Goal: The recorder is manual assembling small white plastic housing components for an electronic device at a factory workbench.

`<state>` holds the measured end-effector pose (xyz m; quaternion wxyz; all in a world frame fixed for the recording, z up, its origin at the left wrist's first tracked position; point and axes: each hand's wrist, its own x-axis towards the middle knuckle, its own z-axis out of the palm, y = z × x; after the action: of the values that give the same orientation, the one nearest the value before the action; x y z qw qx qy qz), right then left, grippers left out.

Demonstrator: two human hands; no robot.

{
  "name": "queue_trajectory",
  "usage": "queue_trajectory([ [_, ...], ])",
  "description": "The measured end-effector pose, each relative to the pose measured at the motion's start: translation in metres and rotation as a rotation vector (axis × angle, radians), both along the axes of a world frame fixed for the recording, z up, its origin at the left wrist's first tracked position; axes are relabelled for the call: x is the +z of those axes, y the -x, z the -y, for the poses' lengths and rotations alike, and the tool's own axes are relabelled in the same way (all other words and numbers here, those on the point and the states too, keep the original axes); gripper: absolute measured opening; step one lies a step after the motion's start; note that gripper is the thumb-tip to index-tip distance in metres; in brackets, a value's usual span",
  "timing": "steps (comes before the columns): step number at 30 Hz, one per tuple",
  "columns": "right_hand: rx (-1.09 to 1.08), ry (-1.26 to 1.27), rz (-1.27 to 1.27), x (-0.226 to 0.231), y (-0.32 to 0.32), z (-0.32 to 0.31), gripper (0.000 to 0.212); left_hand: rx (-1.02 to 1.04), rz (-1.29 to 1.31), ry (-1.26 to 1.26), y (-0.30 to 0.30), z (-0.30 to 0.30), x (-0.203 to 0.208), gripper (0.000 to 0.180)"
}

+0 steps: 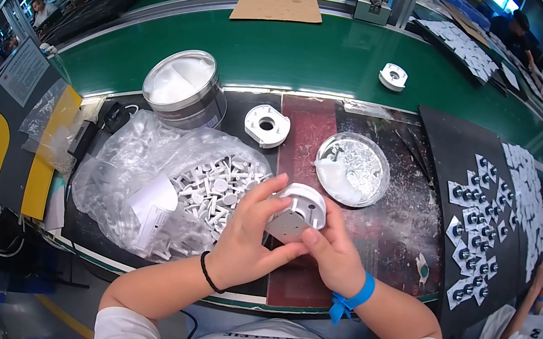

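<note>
— What do the hands have between them?

— A round white plastic housing (298, 212), held just above the near edge of the workbench (375, 239). The left hand (246, 236) has its fingers curled over the housing's left side and top; the right hand (333, 253) closes on it from below and the right, thumb pressed to its rim. Both grip it.

— And around them?

— Left of the hands, touching the left wrist's side, lies a clear plastic bag (134, 167) full of small white pegs (213, 188). Behind the housing sits a shallow dish (353, 169) smeared with white paste, and beside that another white housing (266, 126). A metal tin of white paste (183, 87) stands further back — a third housing (393, 76) rides the green conveyor belt (305, 59).
</note>
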<state>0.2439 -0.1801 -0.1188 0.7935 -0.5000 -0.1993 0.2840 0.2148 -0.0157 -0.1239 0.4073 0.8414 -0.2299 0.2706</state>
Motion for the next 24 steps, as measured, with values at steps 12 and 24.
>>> queue_trajectory([
  [12, 0.014, 0.007, 0.149, 0.001, -0.009, 0.013, 0.058, -0.265, -0.6, 0.553, 0.008, -0.005, 0.01, 0.065],
  [24, -0.144, 0.266, 0.482, 0.001, -0.009, 0.011, 0.053, -0.24, -0.516, 0.499, 0.007, -0.007, 0.002, 0.055],
])
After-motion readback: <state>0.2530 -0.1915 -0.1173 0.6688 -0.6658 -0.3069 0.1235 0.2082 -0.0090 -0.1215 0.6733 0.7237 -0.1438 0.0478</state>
